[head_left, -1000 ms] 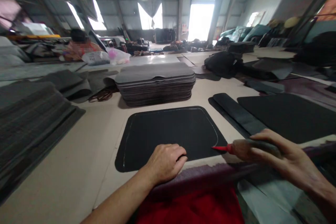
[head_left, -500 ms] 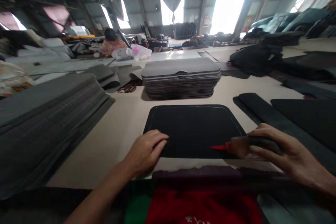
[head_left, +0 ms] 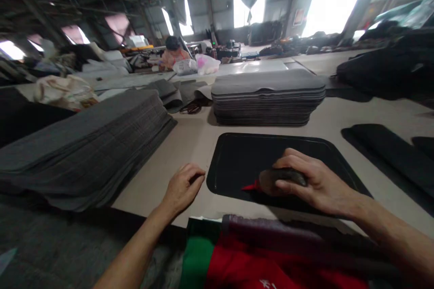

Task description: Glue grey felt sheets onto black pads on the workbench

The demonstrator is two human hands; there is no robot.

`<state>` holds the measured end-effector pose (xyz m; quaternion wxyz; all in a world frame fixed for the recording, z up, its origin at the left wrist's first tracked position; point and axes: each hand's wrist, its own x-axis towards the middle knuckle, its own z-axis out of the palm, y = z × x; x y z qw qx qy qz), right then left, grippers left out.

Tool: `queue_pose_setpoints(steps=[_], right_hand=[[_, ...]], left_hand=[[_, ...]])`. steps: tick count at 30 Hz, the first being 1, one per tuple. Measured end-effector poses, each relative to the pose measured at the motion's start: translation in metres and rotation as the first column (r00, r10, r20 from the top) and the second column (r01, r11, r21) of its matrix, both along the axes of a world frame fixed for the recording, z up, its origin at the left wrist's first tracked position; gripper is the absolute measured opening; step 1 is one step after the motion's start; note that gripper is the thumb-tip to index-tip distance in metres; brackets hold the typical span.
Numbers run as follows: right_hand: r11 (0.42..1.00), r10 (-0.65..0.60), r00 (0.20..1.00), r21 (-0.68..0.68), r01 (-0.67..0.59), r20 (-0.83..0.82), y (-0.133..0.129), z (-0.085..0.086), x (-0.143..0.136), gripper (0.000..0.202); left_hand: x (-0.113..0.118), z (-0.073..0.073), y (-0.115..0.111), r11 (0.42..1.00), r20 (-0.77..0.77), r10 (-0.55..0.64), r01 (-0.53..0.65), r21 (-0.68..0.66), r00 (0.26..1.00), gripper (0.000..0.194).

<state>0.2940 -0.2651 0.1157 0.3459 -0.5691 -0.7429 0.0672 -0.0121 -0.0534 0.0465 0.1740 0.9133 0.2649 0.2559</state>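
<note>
My right hand point(head_left: 308, 178) is wrapped round a dark squeeze bottle point(head_left: 280, 179) with a red pointed nozzle point(head_left: 251, 186). The bottle lies tilted, its tip pointing left over the front left part of a black panel point(head_left: 244, 158). Rounded corners and a thin pale line along the border mark this flat panel. At its left edge is my left hand point(head_left: 185, 185), fingers curled in towards the thumb, with nothing visible in it. Whether its fingertips touch the panel I cannot tell.
Behind the panel stands a tall stack of grey sheets point(head_left: 264, 101). A larger grey stack point(head_left: 101, 140) fills the left side. Dark folded pieces point(head_left: 383, 149) lie at right, and a dark bundle point(head_left: 383, 72) farther back. Another person point(head_left: 174, 56) sits in the distance.
My right hand has carried the bottle leftward across the panel. My left hand has drawn back from over the panel to its left edge. The view has turned left.
</note>
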Motion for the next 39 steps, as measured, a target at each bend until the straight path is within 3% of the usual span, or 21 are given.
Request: queue_pose_setpoints(steps=[5, 12, 17, 19, 26, 32, 35, 39], right_hand=[[0.997, 0.083, 0.996, 0.014, -0.082, -0.037, 0.041, -0.008, -0.018, 0.012], [0.998, 0.036, 0.994, 0.057, -0.030, -0.102, 0.073, -0.017, -0.029, 0.013], [0.982, -0.171, 0.929, 0.015, 0.186, -0.328, 0.066, -0.016, -0.016, 0.020], [0.977, -0.209, 0.918, -0.036, 0.209, -0.338, 0.060, -0.014, -0.012, 0.022], [0.998, -0.005, 0.992, -0.068, -0.004, -0.127, 0.043, 0.000, -0.020, 0.014], [0.995, 0.009, 1.000, -0.102, -0.010, -0.010, 0.022, 0.018, -0.004, 0.013], [0.996, 0.000, 1.000, -0.090, -0.002, -0.022, 0.024, 0.015, -0.009, 0.011], [0.998, -0.035, 0.996, -0.062, 0.030, -0.079, 0.040, -0.002, -0.030, 0.012]], left_hand=[[0.000, 0.002, -0.002, 0.999, -0.020, -0.051, 0.051, 0.020, 0.999, 0.014], [-0.001, 0.000, -0.002, 0.996, -0.026, -0.078, 0.080, 0.049, 0.997, 0.014], [-0.001, -0.003, 0.000, 0.996, -0.032, -0.079, 0.080, 0.047, 0.996, 0.016], [-0.001, -0.002, -0.001, 0.996, -0.037, -0.079, 0.081, 0.044, 0.996, 0.015], [0.002, 0.002, -0.003, 0.996, -0.046, -0.080, 0.082, 0.039, 0.996, 0.014], [0.001, 0.003, -0.004, 0.995, -0.044, -0.083, 0.085, 0.045, 0.996, 0.012], [0.001, 0.002, -0.004, 0.996, -0.045, -0.080, 0.082, 0.045, 0.996, 0.012], [0.001, 0.001, -0.005, 0.995, -0.057, -0.077, 0.080, 0.054, 0.995, 0.013]])
